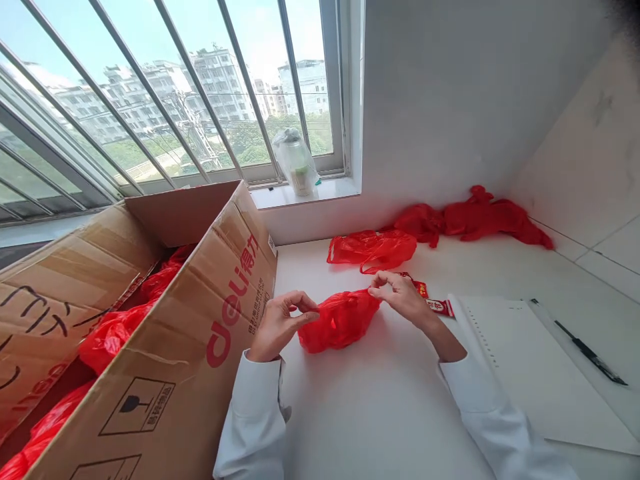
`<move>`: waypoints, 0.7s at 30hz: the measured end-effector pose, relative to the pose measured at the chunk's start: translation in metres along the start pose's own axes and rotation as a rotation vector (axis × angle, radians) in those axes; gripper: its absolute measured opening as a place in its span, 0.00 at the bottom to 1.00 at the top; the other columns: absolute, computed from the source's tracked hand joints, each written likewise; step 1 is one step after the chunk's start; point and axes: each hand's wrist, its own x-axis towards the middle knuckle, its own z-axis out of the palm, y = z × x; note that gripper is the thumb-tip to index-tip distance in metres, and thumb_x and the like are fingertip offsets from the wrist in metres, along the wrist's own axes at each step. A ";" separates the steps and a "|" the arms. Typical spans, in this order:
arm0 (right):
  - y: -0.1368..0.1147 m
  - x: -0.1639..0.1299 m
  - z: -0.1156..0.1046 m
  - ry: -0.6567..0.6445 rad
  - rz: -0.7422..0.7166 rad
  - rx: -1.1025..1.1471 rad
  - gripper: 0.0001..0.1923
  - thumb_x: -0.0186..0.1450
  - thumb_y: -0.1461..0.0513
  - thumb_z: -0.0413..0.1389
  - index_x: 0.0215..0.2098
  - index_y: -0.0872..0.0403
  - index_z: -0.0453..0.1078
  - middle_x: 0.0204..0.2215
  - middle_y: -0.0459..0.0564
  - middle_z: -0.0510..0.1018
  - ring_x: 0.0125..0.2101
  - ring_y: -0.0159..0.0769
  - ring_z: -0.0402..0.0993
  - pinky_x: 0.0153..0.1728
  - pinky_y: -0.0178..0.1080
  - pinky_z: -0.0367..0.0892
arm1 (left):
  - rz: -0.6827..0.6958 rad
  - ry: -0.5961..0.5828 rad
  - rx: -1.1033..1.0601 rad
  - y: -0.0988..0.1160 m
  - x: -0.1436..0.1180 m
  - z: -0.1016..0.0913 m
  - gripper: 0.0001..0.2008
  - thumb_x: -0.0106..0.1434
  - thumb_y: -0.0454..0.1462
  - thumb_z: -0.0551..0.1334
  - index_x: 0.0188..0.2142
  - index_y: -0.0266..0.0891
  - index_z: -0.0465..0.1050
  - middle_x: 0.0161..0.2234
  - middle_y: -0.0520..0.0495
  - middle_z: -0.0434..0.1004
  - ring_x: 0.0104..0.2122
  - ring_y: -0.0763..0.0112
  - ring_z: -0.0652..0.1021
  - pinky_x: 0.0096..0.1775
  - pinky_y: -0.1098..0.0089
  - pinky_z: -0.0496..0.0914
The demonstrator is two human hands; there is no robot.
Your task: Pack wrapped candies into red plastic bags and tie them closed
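A thin red plastic bag (340, 323) lies crumpled on the white table, stretched between my two hands. My left hand (283, 320) pinches its left end between thumb and fingers. At the bag's upper right corner, my right hand (400, 297) grips the plastic with its fingertips. Just behind is another red plastic bag (373, 250), spread loosely. Small red printed packets (440, 307) lie beside my right hand, one partly covered by it. What the bag in my hands contains, if anything, I cannot make out.
An open cardboard box (240, 280) with red bags (120, 330) inside stands at the left. Dark red bundles (490, 217) lie along the wall. A notebook (530, 360) and a pen (590, 352) are at the right. A bagged jar (297, 163) stands on the windowsill.
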 end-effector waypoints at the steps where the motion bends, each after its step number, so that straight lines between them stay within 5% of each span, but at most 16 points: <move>1: 0.001 0.000 -0.005 -0.036 -0.003 0.006 0.06 0.62 0.60 0.54 0.27 0.50 0.69 0.29 0.44 0.78 0.32 0.37 0.72 0.32 0.39 0.63 | 0.005 -0.004 0.011 0.001 -0.001 -0.001 0.05 0.58 0.36 0.61 0.27 0.39 0.74 0.27 0.51 0.77 0.29 0.70 0.76 0.34 0.68 0.70; 3: -0.001 -0.002 -0.011 -0.093 -0.022 0.019 0.05 0.62 0.59 0.55 0.34 0.49 0.72 0.35 0.45 0.79 0.36 0.38 0.74 0.32 0.38 0.64 | 0.031 -0.005 0.044 0.006 -0.002 0.001 0.04 0.57 0.37 0.63 0.33 0.40 0.73 0.31 0.51 0.76 0.33 0.68 0.76 0.37 0.65 0.71; 7: -0.017 -0.008 -0.005 -0.112 -0.067 0.008 0.14 0.63 0.54 0.57 0.46 0.47 0.71 0.42 0.48 0.78 0.45 0.42 0.71 0.38 0.41 0.65 | 0.122 0.019 0.134 0.021 0.002 0.022 0.17 0.54 0.34 0.66 0.44 0.44 0.70 0.42 0.47 0.73 0.45 0.60 0.71 0.44 0.59 0.69; 13: -0.032 -0.013 0.011 -0.139 -0.127 -0.036 0.05 0.60 0.60 0.61 0.26 0.48 0.73 0.27 0.44 0.77 0.36 0.41 0.69 0.43 0.45 0.61 | 0.207 -0.044 0.190 0.023 0.013 0.054 0.10 0.53 0.24 0.62 0.29 0.41 0.69 0.29 0.51 0.71 0.36 0.64 0.70 0.37 0.66 0.67; 21: -0.018 -0.008 -0.018 -0.020 -0.005 0.009 0.08 0.65 0.56 0.56 0.30 0.50 0.71 0.31 0.45 0.78 0.34 0.38 0.72 0.35 0.40 0.63 | 0.105 0.118 0.015 0.012 0.003 0.020 0.07 0.57 0.33 0.63 0.25 0.39 0.66 0.25 0.55 0.68 0.27 0.75 0.70 0.32 0.73 0.64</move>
